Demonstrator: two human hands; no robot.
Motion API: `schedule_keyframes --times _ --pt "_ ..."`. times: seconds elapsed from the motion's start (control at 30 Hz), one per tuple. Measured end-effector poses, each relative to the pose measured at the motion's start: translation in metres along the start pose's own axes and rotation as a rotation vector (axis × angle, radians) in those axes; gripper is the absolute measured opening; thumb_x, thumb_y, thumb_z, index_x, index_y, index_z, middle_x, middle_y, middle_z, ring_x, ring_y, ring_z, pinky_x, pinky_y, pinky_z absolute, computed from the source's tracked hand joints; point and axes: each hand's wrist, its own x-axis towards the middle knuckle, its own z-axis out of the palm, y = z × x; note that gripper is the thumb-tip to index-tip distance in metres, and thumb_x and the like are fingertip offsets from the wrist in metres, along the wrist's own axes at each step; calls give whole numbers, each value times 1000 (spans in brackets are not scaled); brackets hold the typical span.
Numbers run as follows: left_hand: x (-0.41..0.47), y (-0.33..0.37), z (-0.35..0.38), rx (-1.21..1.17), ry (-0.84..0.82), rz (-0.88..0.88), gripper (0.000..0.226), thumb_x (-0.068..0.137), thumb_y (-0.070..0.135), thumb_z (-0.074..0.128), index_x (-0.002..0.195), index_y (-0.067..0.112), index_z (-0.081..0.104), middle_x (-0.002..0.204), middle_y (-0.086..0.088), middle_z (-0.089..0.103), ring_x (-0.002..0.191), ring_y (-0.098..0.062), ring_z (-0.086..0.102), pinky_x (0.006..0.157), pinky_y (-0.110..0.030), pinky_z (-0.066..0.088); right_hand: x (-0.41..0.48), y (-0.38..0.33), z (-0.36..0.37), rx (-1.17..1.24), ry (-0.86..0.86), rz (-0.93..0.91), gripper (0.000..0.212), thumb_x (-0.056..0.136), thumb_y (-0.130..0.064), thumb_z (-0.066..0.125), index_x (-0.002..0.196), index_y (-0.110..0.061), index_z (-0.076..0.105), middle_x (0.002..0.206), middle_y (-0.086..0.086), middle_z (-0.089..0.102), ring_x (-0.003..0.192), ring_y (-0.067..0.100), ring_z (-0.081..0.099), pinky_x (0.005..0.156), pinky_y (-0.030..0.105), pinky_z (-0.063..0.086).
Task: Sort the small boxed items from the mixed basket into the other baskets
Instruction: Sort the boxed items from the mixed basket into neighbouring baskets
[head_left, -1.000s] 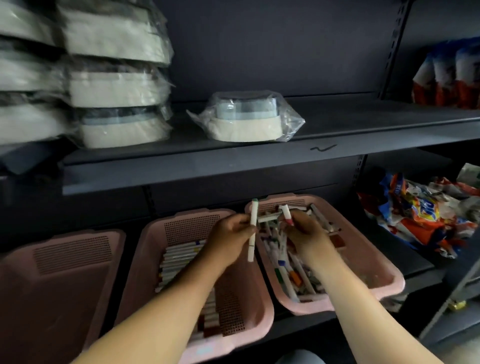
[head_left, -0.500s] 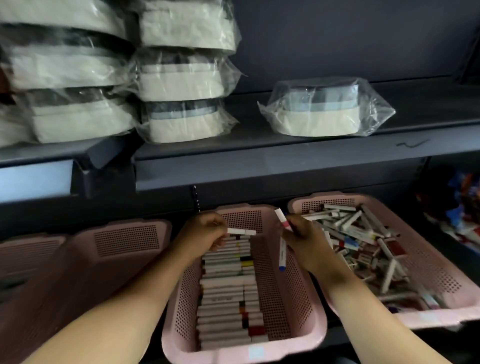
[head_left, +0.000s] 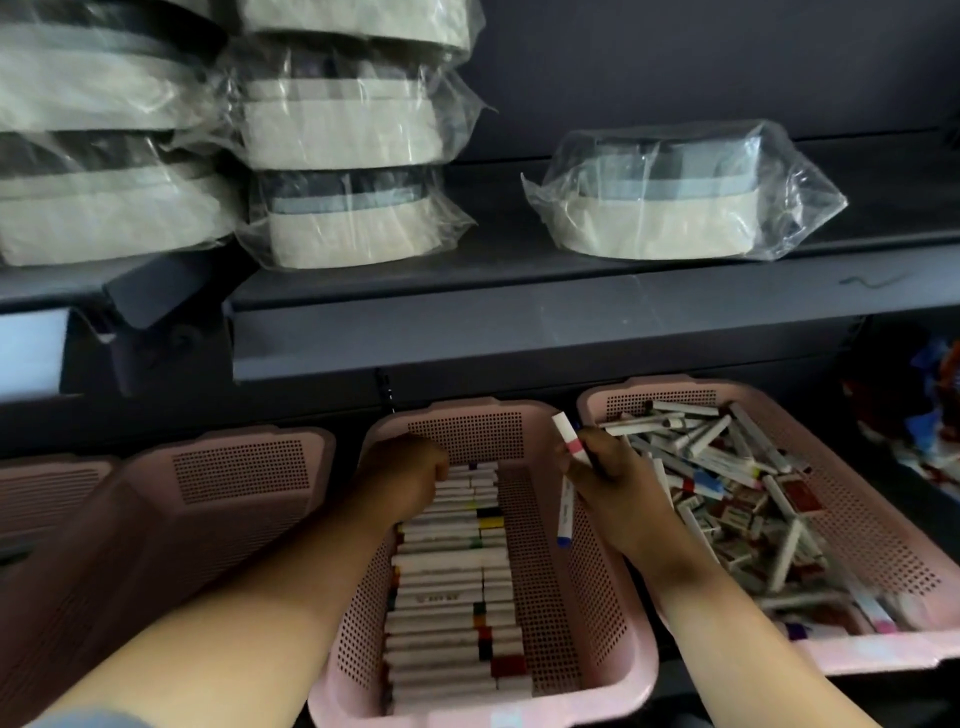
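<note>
The middle pink basket (head_left: 602, 582) holds a neat row of slim white boxes (head_left: 449, 587) with coloured ends. My left hand (head_left: 410, 470) is down at the far end of that row, fingers curled; the box it carries is hidden beneath them. My right hand (head_left: 610, 483) hovers between the middle basket and the mixed basket (head_left: 883, 545) on the right. It grips two slim boxes: a pink-banded box (head_left: 568, 435) pointing up and a blue-tipped box (head_left: 565, 512) hanging down. The mixed basket holds a loose jumble of several slim boxes (head_left: 727, 467).
Another pink basket (head_left: 234, 467) sits to the left of the middle one, with a further basket's edge (head_left: 47, 488) at far left. A dark shelf (head_left: 519, 322) overhangs the baskets and carries plastic-wrapped pale items (head_left: 670, 202). Colourful packets (head_left: 935, 395) lie at far right.
My left hand has dropped from above the middle basket onto the far end of the box row. The right hand has stayed near the basket divide with its two boxes. The view has moved closer.
</note>
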Motion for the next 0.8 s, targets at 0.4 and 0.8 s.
schedule_keyframes --times 0.4,0.8 --pt "-3 6 15 -15 -60 10 34 106 21 53 134 30 69 146 0 59 128 -21 58 110 -26 44 0 1 3 -79 -19 -12 25 100 -17 56 83 -35 57 80 -15 63 70 -19 58 56 4 40" --pt "-42 67 -15 -699 -61 233 11 96 25 74 96 36 75 97 10 77 96 -10 72 96 -38 58 5 -8 12 -53 -56 8 22 95 -15 60 83 -32 66 77 -8 71 70 2 68 59 20 50"
